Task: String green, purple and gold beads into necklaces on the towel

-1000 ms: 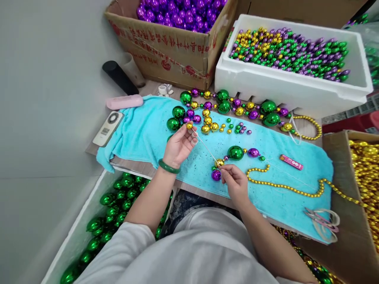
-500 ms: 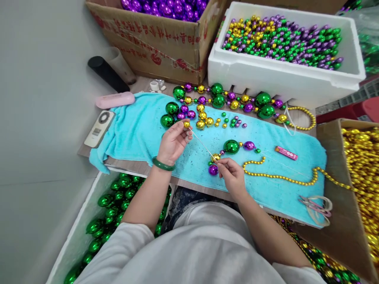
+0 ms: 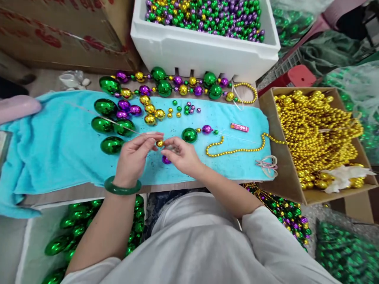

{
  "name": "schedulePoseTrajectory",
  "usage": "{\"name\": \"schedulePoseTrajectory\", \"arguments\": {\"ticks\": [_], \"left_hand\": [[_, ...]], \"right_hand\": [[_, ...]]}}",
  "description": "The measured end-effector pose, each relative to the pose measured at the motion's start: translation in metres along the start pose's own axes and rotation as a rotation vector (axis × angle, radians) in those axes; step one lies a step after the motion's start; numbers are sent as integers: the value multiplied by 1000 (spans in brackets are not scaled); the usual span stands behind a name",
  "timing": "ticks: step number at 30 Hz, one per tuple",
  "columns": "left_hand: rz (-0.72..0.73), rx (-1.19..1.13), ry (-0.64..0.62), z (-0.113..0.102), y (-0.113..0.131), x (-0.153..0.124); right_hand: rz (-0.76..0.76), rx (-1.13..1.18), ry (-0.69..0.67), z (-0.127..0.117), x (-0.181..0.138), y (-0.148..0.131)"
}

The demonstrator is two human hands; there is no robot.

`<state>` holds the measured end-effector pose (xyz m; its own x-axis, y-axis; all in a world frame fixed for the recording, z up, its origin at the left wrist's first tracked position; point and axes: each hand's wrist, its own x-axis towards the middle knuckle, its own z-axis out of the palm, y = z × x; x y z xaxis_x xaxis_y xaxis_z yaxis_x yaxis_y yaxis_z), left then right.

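Observation:
In front of me my left hand (image 3: 134, 157), with a green bangle on the wrist, is closed on a thin pale string (image 3: 112, 123). The string's free end runs up and left over the towel. A gold bead (image 3: 160, 143) sits between the fingertips of both hands, with my right hand (image 3: 183, 157) pinching at its right side. Beneath the fingers a purple bead (image 3: 166, 159) is partly hidden. Right of it lie a large green bead (image 3: 189, 135) and a purple bead (image 3: 207, 129) on the strand. Loose green beads (image 3: 112, 145) lie left of my hands.
A turquoise towel (image 3: 71, 157) covers the tabletop. Finished bead strands (image 3: 164, 88) lie along the back, before a white foam box (image 3: 201, 47). On the right are a gold bead chain (image 3: 237, 151), small scissors (image 3: 268, 165), a pink packet (image 3: 239, 127) and a carton (image 3: 286, 173) of gold beads.
My hands have come together at the gold bead; before, they were apart with the string taut between them. The string's end now trails to the left. The camera view has turned right.

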<state>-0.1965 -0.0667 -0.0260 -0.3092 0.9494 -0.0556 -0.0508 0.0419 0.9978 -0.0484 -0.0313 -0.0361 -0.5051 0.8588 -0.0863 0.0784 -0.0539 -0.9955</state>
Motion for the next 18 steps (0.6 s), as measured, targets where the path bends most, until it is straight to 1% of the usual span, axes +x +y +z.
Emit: {"name": "schedulePoseTrajectory", "arguments": {"ticks": [2,4,6,8,9,10,11,12,14,16,18], "left_hand": [[23,-77,55,0,6,2],[18,-184,84,-3,11,5],[39,-243,121,-9,14,9],[89,-232,189,-16,16,12],[113,-213,228,-19,16,13],[131,-193,258,-21,17,15],[143,-176,279,-23,17,16],[149,-163,289,-23,17,17],[158,-153,289,-23,19,19],[172,-159,294,-21,20,21],[179,-158,308,-19,23,22]], "right_hand": [[-74,-100,19,-17,1,-6],[-128,-172,119,-45,3,-8],[-91,-192,264,-81,5,-4],[-56,-221,381,-119,7,4],[-27,-276,479,-137,8,8],[5,-342,529,-152,8,13],[31,-411,547,-164,7,17],[52,-486,539,-173,6,20],[64,-635,426,-182,4,24],[64,-800,279,-180,4,24],[98,-966,172,-173,7,22]]}}
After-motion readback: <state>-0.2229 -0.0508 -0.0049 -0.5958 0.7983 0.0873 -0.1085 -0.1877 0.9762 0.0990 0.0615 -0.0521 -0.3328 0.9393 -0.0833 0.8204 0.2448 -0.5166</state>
